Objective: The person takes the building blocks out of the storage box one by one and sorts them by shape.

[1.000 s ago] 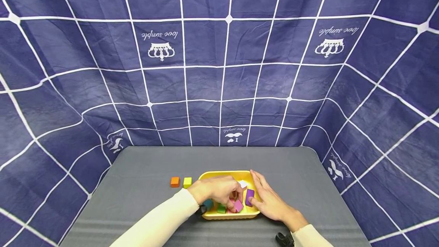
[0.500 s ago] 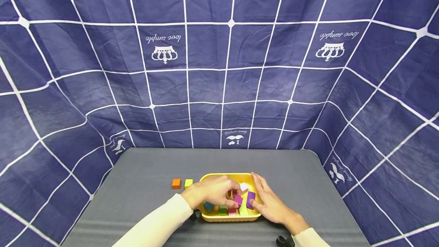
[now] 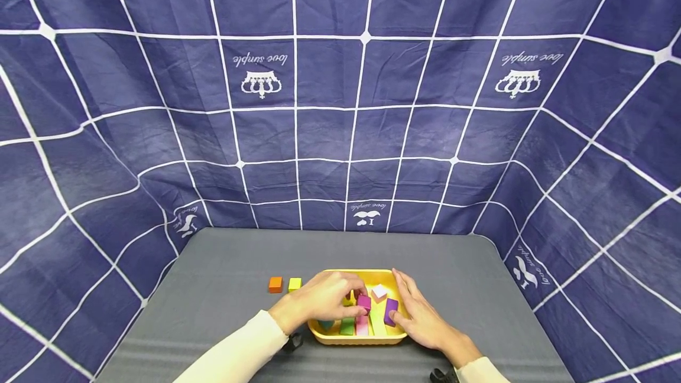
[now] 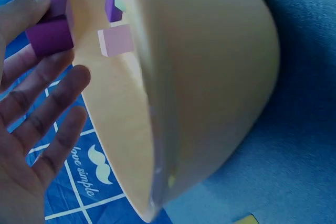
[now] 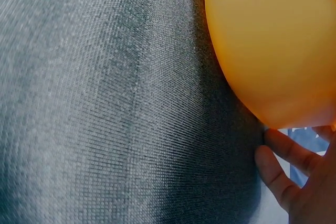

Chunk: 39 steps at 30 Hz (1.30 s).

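Note:
My left hand [image 3: 319, 299] pinches a magenta cube block [image 3: 364, 304] between thumb and fingers, over the yellow plastic tub [image 3: 359, 341]. In the left wrist view the same magenta block [image 4: 51, 36] shows, the other fingers spread below it. My right hand [image 3: 425, 319] holds the tub's right side, thumb over the rim and fingers along the outside. The thumb lies close to a purple block [image 3: 391, 312]; whether they touch I cannot tell. Inside the tub lie a pale pink block [image 3: 379, 294], a green block [image 3: 347, 327], a pink block [image 3: 362, 327] and a yellow-green block [image 3: 377, 323].
To the left of the tub, an orange block [image 3: 275, 285] and a yellow block [image 3: 295, 283] rest on the grey tabletop [image 3: 229, 265]. A teal block [image 3: 326, 324] is partly hidden under the left hand. A blue checked cloth [image 3: 319, 135] hangs around the table's back and sides.
My left hand has lifted the magenta block from among the blocks and shifted slightly left with it, uncovering the pink and yellow-green ones. The right hand stays at the tub's right side.

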Tool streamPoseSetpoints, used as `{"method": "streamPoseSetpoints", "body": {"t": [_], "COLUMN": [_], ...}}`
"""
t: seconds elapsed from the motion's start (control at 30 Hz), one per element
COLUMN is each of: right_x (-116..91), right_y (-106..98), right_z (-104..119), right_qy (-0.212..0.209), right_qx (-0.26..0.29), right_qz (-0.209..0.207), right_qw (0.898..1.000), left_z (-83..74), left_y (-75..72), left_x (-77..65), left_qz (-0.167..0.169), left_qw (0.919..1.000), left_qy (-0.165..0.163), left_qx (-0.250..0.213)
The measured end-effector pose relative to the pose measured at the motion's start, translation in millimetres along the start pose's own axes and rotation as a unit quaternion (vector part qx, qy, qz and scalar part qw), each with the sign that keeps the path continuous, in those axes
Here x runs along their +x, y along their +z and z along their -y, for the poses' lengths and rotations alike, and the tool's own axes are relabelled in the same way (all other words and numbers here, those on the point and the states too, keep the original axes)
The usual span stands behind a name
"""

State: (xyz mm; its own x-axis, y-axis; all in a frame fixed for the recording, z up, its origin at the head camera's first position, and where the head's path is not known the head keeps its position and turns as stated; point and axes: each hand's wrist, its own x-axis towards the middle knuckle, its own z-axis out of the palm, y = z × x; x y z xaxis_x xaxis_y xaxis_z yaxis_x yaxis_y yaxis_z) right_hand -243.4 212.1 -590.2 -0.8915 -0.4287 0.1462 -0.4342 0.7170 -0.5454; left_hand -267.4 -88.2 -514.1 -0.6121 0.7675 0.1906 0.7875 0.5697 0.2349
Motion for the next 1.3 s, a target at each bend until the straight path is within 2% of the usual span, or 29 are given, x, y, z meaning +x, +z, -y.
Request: {"method": "streamPoseSetpoints", "body": {"t": [0.23, 0.67, 0.97, 1.3], "right_x": [-1.1, -2.2, -1.9, -1.3], "right_y": [1.7, 1.6, 2.5, 1.9], "right_z": [-0.5, 1.2, 0.7, 1.1], "right_qy": [-0.015, -0.015, -0.012, -0.015], "right_qx": [-0.01, -0.005, 0.001, 0.002], "right_qz": [-0.022, -0.028, -0.028, -0.029], "right_qw": [1.0, 0.999, 1.0, 0.999], "left_z": [2.6, 17.1, 23.5, 31.2], "left_y": [-1.3, 0.5, 0.4, -4.1], "left_x": [-14.1, -51.0, -70.6, -88.4], "left_qz": [-0.039, -0.109, -0.12, -0.158], "left_qw": [0.9989, 0.992, 0.9897, 0.9828], "left_qy": [-0.027, -0.063, -0.078, -0.095], "left_qx": [0.007, 0.005, -0.009, 0.01]}}
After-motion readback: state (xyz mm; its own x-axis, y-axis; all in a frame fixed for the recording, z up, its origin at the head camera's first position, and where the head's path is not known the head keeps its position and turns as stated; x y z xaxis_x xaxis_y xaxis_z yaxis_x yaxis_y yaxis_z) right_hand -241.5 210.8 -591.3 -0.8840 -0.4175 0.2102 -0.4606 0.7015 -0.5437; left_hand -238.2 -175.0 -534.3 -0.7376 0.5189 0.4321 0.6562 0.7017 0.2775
